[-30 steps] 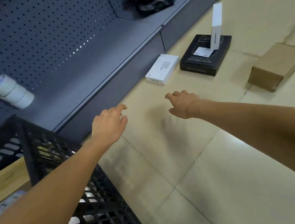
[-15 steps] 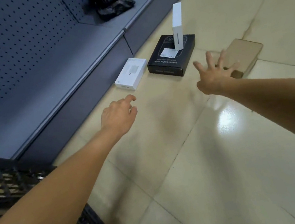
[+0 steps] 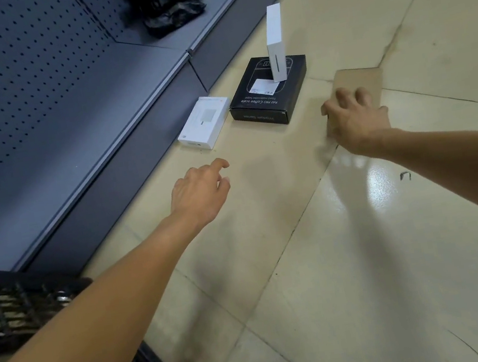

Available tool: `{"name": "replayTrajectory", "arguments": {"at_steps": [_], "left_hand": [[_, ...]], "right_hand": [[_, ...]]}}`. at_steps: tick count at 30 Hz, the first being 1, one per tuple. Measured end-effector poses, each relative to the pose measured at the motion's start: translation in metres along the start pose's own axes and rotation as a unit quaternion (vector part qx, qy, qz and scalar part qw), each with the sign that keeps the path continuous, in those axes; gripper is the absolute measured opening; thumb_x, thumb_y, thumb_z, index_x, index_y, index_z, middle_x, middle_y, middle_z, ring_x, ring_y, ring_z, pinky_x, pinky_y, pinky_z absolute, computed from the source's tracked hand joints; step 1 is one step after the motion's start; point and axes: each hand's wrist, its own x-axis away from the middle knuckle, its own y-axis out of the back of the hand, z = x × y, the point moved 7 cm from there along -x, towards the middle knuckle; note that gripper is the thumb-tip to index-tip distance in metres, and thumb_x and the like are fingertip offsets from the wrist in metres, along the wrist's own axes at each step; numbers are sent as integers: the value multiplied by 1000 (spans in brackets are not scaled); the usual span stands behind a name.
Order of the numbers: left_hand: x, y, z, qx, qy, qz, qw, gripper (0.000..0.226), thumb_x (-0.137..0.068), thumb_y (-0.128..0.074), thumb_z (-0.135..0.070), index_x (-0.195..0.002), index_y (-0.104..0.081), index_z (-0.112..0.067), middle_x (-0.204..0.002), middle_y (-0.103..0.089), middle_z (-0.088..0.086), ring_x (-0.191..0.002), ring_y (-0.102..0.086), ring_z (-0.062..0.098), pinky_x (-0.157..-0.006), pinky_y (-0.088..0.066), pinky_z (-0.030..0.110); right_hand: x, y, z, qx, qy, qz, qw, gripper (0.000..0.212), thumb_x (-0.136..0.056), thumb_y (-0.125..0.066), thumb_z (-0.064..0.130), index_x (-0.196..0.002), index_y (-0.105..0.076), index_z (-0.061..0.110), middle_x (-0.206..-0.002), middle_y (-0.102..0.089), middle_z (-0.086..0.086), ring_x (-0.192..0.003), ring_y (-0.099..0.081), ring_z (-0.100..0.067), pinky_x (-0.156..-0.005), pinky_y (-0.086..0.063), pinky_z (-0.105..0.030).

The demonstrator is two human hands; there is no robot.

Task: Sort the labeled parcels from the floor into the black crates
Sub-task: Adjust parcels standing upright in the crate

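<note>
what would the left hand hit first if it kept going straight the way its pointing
Probably the small white box lying flat on the floor by the shelf base. The left hand points at it with bare floor between; depth is hard to judge.

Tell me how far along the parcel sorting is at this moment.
Done: the black crate seems to hold something, contents unclear. In hand: the right hand lies on the brown cardboard parcel, grip not confirmed; the left hand hovers open. Left on the floor: the flat white box, the black coffee scale box and the upright white box on it.
</note>
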Motion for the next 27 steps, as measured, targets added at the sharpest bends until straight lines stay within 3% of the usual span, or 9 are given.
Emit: {"name": "replayTrajectory", "arguments": {"at_steps": [4, 13, 17, 22, 27], "left_hand": [[11, 0, 6, -12, 0, 7, 1000, 37, -103, -38, -32, -139, -46, -30, -120, -64, -7, -114, -54, 23, -85, -41, 38], [62, 26, 37, -41, 12, -3, 999, 39, -103, -40, -32, -141, -44, -29, -122, -63, -3, -116, -53, 25, -91, -46, 42], [91, 49, 61, -66, 31, -25, 997, 41, -102, -41, -31, -142, -43, -28, -121, -64, -2, -115, -54, 26, -89, -45, 42], [130, 87, 97, -126, 66, -76, 987, 41, -98, -44, -29, -140, -45, -27, -118, -67, 0, -112, -55, 29, -81, -42, 39], [177, 131, 145, -122, 121, -129, 977, 39, -98, -46, -27, -136, -51, -26, -115, -68, 1, -109, -56, 31, -74, -39, 37]], "right_hand": [[10, 17, 39, 7, 93, -62, 994, 49, -87, -59, 22, -128, -35, 33, -142, -32, -4, -127, -31, -32, -80, -45, -51], [45, 39, 131, 30, 226, -35, 973, 92, -63, -83, 45, -136, -27, 38, -140, -37, 4, -122, -40, -29, -74, -47, -42], [69, 58, 176, -37, 262, -31, 964, 82, -70, -71, 55, -136, -26, 38, -138, -36, 5, -117, -41, -27, -71, -46, -39], [89, 83, 230, -184, 245, 41, 951, 69, -84, -54, 59, -144, -23, 42, -136, -41, -7, -121, -45, -33, -92, -40, -43], [113, 108, 290, -319, 275, 114, 900, 62, -88, -45, 64, -145, -29, 45, -134, -46, -6, -124, -45, -24, -102, -34, -35]]}}
